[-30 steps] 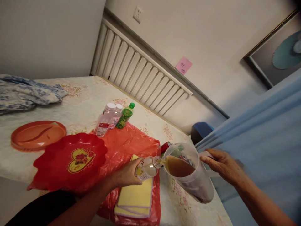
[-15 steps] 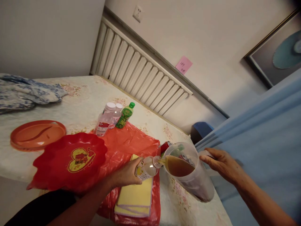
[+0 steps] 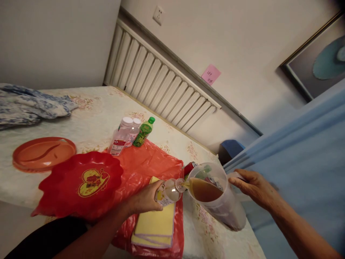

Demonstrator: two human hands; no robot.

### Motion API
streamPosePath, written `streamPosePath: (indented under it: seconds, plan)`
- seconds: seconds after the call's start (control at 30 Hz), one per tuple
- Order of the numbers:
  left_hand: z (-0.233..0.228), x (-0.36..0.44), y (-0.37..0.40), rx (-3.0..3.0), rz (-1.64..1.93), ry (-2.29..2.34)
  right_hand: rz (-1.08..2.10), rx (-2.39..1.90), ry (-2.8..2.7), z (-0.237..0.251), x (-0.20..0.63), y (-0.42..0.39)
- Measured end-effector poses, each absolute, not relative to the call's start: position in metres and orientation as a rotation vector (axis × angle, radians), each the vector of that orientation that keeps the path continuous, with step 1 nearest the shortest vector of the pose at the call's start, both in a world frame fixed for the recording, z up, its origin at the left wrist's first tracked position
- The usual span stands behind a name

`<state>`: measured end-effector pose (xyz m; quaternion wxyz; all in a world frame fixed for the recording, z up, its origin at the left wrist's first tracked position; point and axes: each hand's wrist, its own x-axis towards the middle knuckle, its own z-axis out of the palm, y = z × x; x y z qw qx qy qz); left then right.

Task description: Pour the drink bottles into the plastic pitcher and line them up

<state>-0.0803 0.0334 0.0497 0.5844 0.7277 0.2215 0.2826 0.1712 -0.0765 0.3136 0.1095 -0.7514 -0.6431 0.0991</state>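
1. While it stands on the counter point(image 3: 88, 118), the clear pitcher point(image 3: 215, 196) of brown liquid has the right hand point(image 3: 254, 189) closed on its handle.
2. Tipped sideways, the small bottle point(image 3: 169, 191) is gripped by the left hand point(image 3: 145, 199), mouth at the pitcher's rim.

Between the left hand point(image 3: 145, 199) and right hand point(image 3: 254, 187) the clear plastic pitcher of brown liquid point(image 3: 215, 196) fills the gap. Left of the left hand, the scalloped red plastic plate point(image 3: 81, 183) blocks low passage; beyond it, three upright plastic bottles point(image 3: 129, 132) stand. Farther behind them, floral tablecloth point(image 3: 102, 108) lies open.
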Motion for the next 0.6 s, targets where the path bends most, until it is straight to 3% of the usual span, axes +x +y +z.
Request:
streamPosePath:
  seconds: [0.6]
  plan:
    - [0.0521,-0.0817,0.0325,1.720,0.627,0.555,0.279,-2.235,-1.944,0.3167,0.1665,-0.0769]
